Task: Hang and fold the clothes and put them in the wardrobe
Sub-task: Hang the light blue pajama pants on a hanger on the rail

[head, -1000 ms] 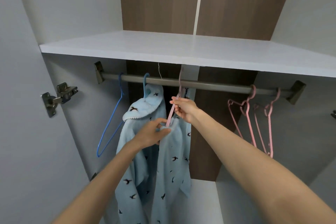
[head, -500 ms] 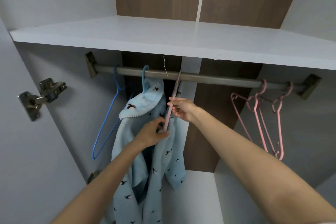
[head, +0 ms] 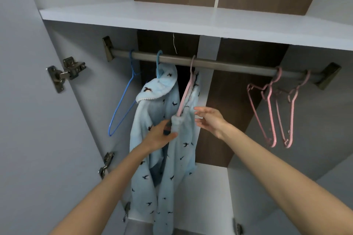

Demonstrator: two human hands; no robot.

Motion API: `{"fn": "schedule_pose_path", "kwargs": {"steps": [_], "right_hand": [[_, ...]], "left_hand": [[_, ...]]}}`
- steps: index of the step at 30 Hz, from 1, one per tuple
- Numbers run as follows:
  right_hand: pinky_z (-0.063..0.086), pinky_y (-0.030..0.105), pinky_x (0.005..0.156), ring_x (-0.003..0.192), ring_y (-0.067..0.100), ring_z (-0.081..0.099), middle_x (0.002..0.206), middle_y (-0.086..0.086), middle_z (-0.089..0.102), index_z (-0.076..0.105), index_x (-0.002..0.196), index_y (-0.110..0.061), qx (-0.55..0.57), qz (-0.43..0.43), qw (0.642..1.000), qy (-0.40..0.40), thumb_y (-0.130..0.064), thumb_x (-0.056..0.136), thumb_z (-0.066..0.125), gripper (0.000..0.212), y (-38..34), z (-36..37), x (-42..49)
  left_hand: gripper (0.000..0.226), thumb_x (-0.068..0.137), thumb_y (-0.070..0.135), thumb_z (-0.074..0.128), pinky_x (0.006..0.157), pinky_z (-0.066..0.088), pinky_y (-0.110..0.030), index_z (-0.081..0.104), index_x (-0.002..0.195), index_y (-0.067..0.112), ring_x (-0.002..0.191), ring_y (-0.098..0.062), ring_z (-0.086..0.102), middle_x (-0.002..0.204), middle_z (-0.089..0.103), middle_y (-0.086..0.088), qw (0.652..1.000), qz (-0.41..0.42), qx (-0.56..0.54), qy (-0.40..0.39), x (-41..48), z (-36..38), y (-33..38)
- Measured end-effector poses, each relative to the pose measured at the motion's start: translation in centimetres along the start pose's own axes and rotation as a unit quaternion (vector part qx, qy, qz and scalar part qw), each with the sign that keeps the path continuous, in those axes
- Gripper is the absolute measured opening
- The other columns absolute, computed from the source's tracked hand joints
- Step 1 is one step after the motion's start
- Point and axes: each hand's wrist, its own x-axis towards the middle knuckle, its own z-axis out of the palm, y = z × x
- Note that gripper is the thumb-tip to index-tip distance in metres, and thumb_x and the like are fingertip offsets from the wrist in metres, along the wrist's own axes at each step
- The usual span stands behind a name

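Inside the wardrobe, a grey rail (head: 219, 64) runs under a white shelf (head: 191, 23). A pale blue garment with dark bird prints (head: 183, 150) hangs from a pink hanger (head: 186, 93) hooked on the rail. Beside it on the left, a hooded blue top with the same print (head: 152, 105) hangs on a teal hanger (head: 158, 63). My left hand (head: 162, 136) pinches the bunched top edge of the garment at the pink hanger's lower end. My right hand (head: 209, 119) is just right of it, fingers spread, holding nothing.
An empty blue wire hanger (head: 124, 99) hangs at the rail's left end. Two empty pink hangers (head: 270, 108) hang near its right end. Door hinges (head: 66, 72) stick out of the left side panel. The lower shelf (head: 206, 187) lies below the clothes.
The pink hanger's hook is now over the rail. My right hand has let go of the hanger and dropped lower with fingers spread. My left hand still holds the fabric.
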Motion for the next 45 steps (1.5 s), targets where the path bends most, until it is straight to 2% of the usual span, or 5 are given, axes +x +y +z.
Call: {"fn": "schedule_pose_path", "kwargs": {"steps": [13,19,23,31,45], "right_hand": [[0.044,0.019,0.064,0.068,0.009,0.051,0.095,0.007,0.056,0.059,0.123,-0.004,-0.217,0.12,0.965,-0.086,0.003,0.09,0.05,0.034,14.6,1.8,-4.5],[0.044,0.017,0.072,0.1,0.014,0.048,0.109,0.004,0.048,0.054,0.13,-0.009,-0.265,0.114,0.953,-0.095,0.0,0.086,0.061,0.045,21.3,3.2,-2.5],[0.044,0.025,0.089,0.102,0.011,0.048,0.105,-0.002,0.05,0.056,0.127,-0.015,-0.297,0.104,0.944,-0.101,-0.008,0.082,0.07,0.048,24.1,4.0,-1.6],[0.049,0.026,0.069,0.077,0.022,0.062,0.081,0.006,0.063,0.07,0.091,0.0,-0.314,0.095,0.943,0.054,-0.009,0.084,0.065,0.013,26.2,4.4,-0.9],[0.044,0.022,0.069,0.082,0.015,0.054,0.087,0.005,0.06,0.056,0.079,-0.015,-0.136,0.012,0.973,0.188,-0.008,0.089,0.062,0.014,17.6,-0.2,3.6]], "left_hand": [[0.05,0.084,0.051,0.06,0.076,0.042,-0.022,0.059,0.119,0.015,0.102,-0.017,0.06,0.109,0.064,0.003,0.988,-0.112,0.092,-0.052,-2.0,6.1,-6.6],[0.037,0.088,0.037,0.059,0.058,0.043,-0.026,0.055,0.068,0.006,0.066,-0.021,0.059,0.067,0.061,-0.01,0.988,-0.139,0.068,0.004,-1.0,8.0,-9.6],[0.027,0.087,0.025,0.064,0.069,0.057,-0.035,0.062,0.07,0.004,0.071,-0.025,0.067,0.071,0.067,-0.014,0.992,-0.125,-0.013,0.0,-0.8,8.3,-10.1],[0.01,0.083,0.013,0.07,0.075,0.059,-0.042,0.07,0.084,0.002,0.079,-0.02,0.071,0.09,0.072,-0.016,0.964,-0.132,-0.229,0.038,-0.9,8.0,-9.3],[0.013,0.087,0.023,0.066,0.068,0.053,-0.018,0.064,0.09,0.01,0.073,-0.006,0.063,0.084,0.066,0.002,0.977,-0.069,-0.134,0.15,-0.3,7.4,-8.1]]}}
